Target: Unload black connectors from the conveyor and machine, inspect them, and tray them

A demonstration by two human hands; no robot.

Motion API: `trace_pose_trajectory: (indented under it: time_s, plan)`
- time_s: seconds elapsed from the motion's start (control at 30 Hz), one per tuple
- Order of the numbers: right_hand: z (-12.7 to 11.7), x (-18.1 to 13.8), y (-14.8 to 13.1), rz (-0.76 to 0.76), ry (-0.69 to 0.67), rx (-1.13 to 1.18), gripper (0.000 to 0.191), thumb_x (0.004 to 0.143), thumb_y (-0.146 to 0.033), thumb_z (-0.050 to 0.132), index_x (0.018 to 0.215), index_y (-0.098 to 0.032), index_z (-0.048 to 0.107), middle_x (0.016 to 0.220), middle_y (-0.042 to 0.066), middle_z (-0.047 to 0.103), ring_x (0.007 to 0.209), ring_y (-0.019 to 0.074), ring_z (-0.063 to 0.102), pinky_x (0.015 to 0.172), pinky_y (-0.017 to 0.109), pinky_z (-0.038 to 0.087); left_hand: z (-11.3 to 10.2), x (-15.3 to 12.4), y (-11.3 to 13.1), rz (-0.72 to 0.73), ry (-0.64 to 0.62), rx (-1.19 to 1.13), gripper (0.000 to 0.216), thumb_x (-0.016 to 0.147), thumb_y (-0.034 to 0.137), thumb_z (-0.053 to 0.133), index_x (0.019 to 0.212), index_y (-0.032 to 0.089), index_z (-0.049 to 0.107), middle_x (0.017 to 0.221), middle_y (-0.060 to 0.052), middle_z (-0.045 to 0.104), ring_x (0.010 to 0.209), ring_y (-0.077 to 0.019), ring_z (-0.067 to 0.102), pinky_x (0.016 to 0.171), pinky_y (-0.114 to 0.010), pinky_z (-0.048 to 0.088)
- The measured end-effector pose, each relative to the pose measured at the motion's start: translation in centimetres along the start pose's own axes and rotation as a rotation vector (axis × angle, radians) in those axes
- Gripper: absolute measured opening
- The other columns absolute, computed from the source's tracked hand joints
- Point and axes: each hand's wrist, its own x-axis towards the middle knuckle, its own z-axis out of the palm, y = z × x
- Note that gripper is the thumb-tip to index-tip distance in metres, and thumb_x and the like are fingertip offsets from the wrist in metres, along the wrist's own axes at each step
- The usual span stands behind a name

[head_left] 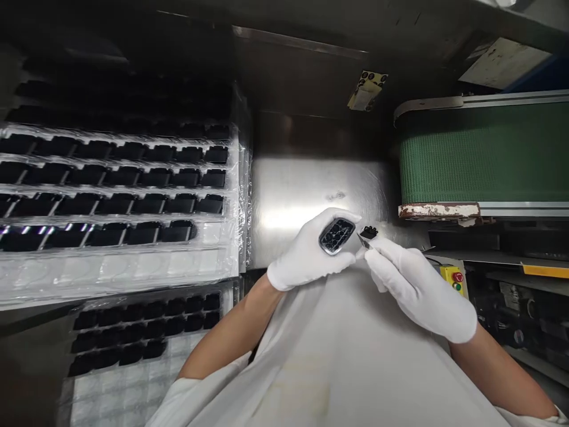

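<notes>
1. Holding a dark glossy oval part (336,235), the gloved left hand (303,252) has its fingers closed firmly around it, just above the lap.
2. The gloved right hand (418,289) pinches a small blade (364,241), its tip beside the oval part's edge.
3. A small black piece (368,232) sits just beyond the tip, over a steel table (311,201); it may be touching the blade, but the view is too poor to be sure.
4. A slip could scratch the glossy face or cut the glove, since the hands work so close together.
5. A clear plastic tray (115,267) holds rows of black parts (120,204), and a lower tray (133,379) holds more.
</notes>
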Motion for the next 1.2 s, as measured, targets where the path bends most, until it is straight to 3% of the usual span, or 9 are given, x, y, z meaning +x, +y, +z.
trace_pose_trajectory:
  time_s: [0.13, 0.23, 0.43, 0.57, 0.77, 0.87, 1.07, 1.2]
  plan:
    - [0.1, 0.6, -1.7, 0.005, -0.023, -0.349, 0.047, 0.112, -0.046, 0.023, 0.075, -0.022, 0.041, 0.066, -0.003, 0.047, 0.055, 0.0118, 0.036, 0.056, 0.029, 0.027, 0.7, -0.6, -0.6, 0.067, 0.137, 0.182, 0.046, 0.067, 0.008, 0.07, 0.11, 0.02, 0.06, 0.102, -0.003, 0.066, 0.085, -0.0162, 0.065, 0.071, -0.028, 0.053]
    - [0.4, 1.3, -2.7, 0.08, -0.016, -0.704, 0.046, 0.111, -0.044, 0.024, 0.081, -0.022, 0.052, 0.064, 0.0, 0.051, 0.05, 0.013, 0.034, 0.054, 0.031, 0.02, 0.8, -0.7, -1.5, 0.177, 0.192, 0.314, 0.04, 0.066, 0.01, 0.07, 0.103, 0.021, 0.057, 0.101, -0.004, 0.064, 0.087, -0.0169, 0.065, 0.074, -0.029, 0.053]
    - [1.0, 2.2, -3.8, 0.069, -0.125, -1.024, 0.038, 0.106, -0.022, 0.028, 0.113, -0.022, 0.065, 0.082, 0.007, 0.067, 0.054, 0.017, 0.051, 0.053, 0.031, 0.017, 1.3, -0.8, -3.8, 0.337, 0.326, 0.468, 0.04, 0.073, 0.021, 0.073, 0.106, 0.021, 0.052, 0.097, -0.002, 0.06, 0.079, -0.015, 0.062, 0.069, -0.029, 0.052]
    - [1.5, 2.5, -4.2, 0.046, -0.19, -1.034, 0.04, 0.099, -0.011, 0.032, 0.114, -0.024, 0.067, 0.089, 0.008, 0.07, 0.058, 0.0178, 0.058, 0.053, 0.031, 0.02, 1.8, -1.1, -4.5, 0.229, 0.321, 0.513, 0.031, 0.075, 0.027, 0.072, 0.099, 0.023, 0.052, 0.091, -0.001, 0.062, 0.071, -0.0148, 0.061, 0.063, -0.029, 0.05]
    - [2.4, 2.6, -3.0, 0.118, -0.209, -0.925, 0.035, 0.106, -0.022, 0.034, 0.115, -0.022, 0.067, 0.088, 0.011, 0.071, 0.064, 0.0176, 0.061, 0.053, 0.03, 0.022, 2.1, -1.9, -5.5, 0.046, 0.284, 0.562, 0.026, 0.077, 0.032, 0.068, 0.097, 0.023, 0.055, 0.089, -0.003, 0.068, 0.074, -0.0191, 0.067, 0.066, -0.032, 0.053]
    - [2.6, 2.2, -2.5, 0.092, -0.263, -0.892, 0.031, 0.103, -0.018, 0.038, 0.111, -0.021, 0.068, 0.085, 0.01, 0.07, 0.06, 0.0154, 0.059, 0.052, 0.03, 0.021, 2.1, -2.3, -5.9, 0.01, 0.221, 0.554, 0.032, 0.075, 0.035, 0.07, 0.1, 0.023, 0.055, 0.09, -0.003, 0.07, 0.076, -0.0204, 0.069, 0.069, -0.033, 0.054]
    - [2.7, 1.0, -2.5, 0.265, -0.204, -0.71, 0.034, 0.108, -0.03, 0.036, 0.11, -0.018, 0.068, 0.078, 0.01, 0.07, 0.058, 0.0168, 0.06, 0.055, 0.03, 0.027, 2.8, -2.3, -6.6, 0.16, 0.171, 0.625, 0.032, 0.076, 0.028, 0.065, 0.105, 0.023, 0.053, 0.091, -0.002, 0.071, 0.077, -0.0189, 0.07, 0.068, -0.031, 0.053]
    - [3.2, -0.2, 0.2, 0.353, -0.142, -0.567, 0.037, 0.109, -0.036, 0.036, 0.109, -0.018, 0.069, 0.081, 0.011, 0.071, 0.068, 0.0222, 0.066, 0.061, 0.031, 0.033, 4.3, -2.0, -7.9, 0.151, 0.082, 0.696, 0.03, 0.077, 0.028, 0.065, 0.104, 0.023, 0.054, 0.094, -0.004, 0.071, 0.08, -0.0206, 0.07, 0.07, -0.033, 0.054]
